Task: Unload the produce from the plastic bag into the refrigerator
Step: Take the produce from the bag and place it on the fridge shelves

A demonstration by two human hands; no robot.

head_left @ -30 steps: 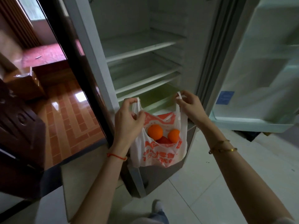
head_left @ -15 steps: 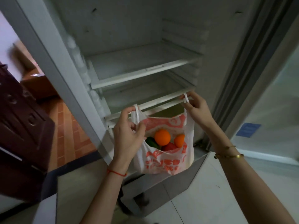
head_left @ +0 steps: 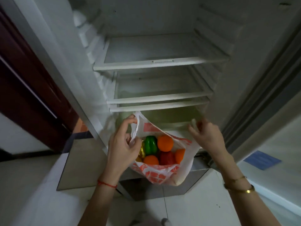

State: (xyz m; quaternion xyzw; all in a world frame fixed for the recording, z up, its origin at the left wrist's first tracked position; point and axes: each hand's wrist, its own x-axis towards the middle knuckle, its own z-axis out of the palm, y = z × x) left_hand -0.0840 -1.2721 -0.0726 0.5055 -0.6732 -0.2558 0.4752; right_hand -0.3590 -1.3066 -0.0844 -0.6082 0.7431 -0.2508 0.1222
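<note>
A white plastic bag (head_left: 162, 174) with orange print hangs open in front of the refrigerator's lowest compartment. My left hand (head_left: 123, 144) pinches its left handle and my right hand (head_left: 206, 136) pinches its right handle. Inside lie a green pepper (head_left: 150, 144), an orange (head_left: 165, 143), a second orange (head_left: 151, 160), a third orange (head_left: 180, 155), a red fruit (head_left: 167, 158) and something yellow (head_left: 141, 152) partly hidden by my left hand. The refrigerator (head_left: 162, 62) stands open with bare shelves.
The fridge door (head_left: 276, 152) is swung open at the right. A dark wooden door (head_left: 29, 82) is at the left. A grey panel (head_left: 81, 163) juts out low on the left. White tiled floor (head_left: 195, 206) lies below, with a shoe tip (head_left: 165, 221) at the bottom.
The view has closed in on the fridge shelves. Both hands have spread the bag's mouth wider, and the green pepper and more fruit now show.
</note>
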